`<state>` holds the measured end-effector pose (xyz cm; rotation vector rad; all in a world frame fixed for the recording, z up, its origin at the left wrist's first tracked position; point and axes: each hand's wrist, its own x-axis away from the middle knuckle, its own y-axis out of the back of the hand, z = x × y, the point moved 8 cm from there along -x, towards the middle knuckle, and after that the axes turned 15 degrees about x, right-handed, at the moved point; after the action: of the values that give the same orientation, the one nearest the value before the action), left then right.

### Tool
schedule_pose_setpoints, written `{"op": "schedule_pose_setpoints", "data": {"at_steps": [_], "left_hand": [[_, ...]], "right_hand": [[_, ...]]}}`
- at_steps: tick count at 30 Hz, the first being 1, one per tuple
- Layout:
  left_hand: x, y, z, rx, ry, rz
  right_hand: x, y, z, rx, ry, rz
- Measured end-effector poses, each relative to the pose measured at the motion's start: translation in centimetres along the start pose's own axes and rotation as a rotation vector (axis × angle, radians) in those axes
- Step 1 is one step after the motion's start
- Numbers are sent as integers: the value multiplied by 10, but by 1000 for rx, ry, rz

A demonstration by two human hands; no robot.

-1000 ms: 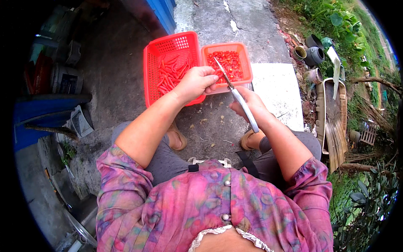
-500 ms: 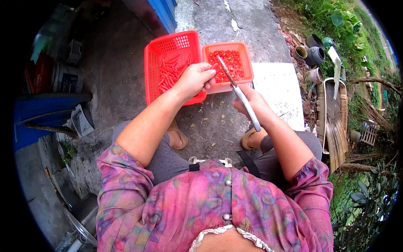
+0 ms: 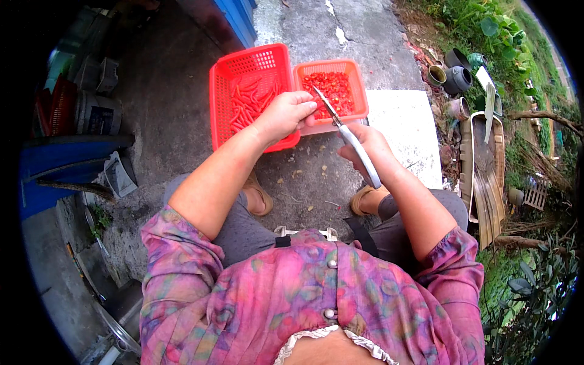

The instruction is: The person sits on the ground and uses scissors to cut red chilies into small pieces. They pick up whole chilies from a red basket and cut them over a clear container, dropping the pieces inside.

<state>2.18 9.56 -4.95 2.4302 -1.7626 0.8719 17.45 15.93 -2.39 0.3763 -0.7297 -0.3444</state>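
Over the front edges of two red baskets, my left hand [image 3: 287,115] is closed in a pinch on a red chili pepper, now mostly hidden by the fingers. My right hand [image 3: 371,149] is wrapped round scissors [image 3: 361,156] with pale grey handles. Their blades point up and left, just right of my left fingertips. Whole red chilies [image 3: 248,100] lie in the larger red basket [image 3: 219,115] on the left. Chopped red chili pieces [image 3: 337,91] cover the bottom of the smaller orange-red basket [image 3: 360,79], beneath the blades; a pale container shows under that basket.
A white board [image 3: 404,137] lies on the concrete right of the small basket. My feet in tan shoes [image 3: 260,198] are just nearer. Pots [image 3: 457,80], a long trough [image 3: 468,164] and plants line the right side. A blue-edged surface [image 3: 73,158] and a dustpan [image 3: 117,174] are left.
The scissors blades have shifted slightly left and down against my left fingertips. The red chili that showed at those fingertips is now mostly out of sight. Both baskets stay put.
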Motion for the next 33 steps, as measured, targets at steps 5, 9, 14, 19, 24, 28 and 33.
{"op": "schedule_pose_setpoints", "data": {"at_steps": [5, 9, 14, 19, 24, 28, 33], "left_hand": [[2, 4, -2, 83, -16, -68], [2, -3, -4, 105, -16, -45], [0, -5, 3, 50, -6, 6], [2, -1, 5, 98, 66, -20], [2, 8, 8, 183, 122, -57], [-3, 9, 6, 234, 82, -87], [-1, 1, 4, 203, 96, -45]], "right_hand": [[-4, 1, -4, -58, 23, -16], [-10, -1, -11, 83, 102, -62], [-7, -3, -6, 104, 120, -60], [-2, 0, -3, 113, 14, -18], [-1, 3, 2, 94, -35, 13], [-8, 3, -9, 98, 61, -71], [-12, -6, -13, 135, 145, -62]]}}
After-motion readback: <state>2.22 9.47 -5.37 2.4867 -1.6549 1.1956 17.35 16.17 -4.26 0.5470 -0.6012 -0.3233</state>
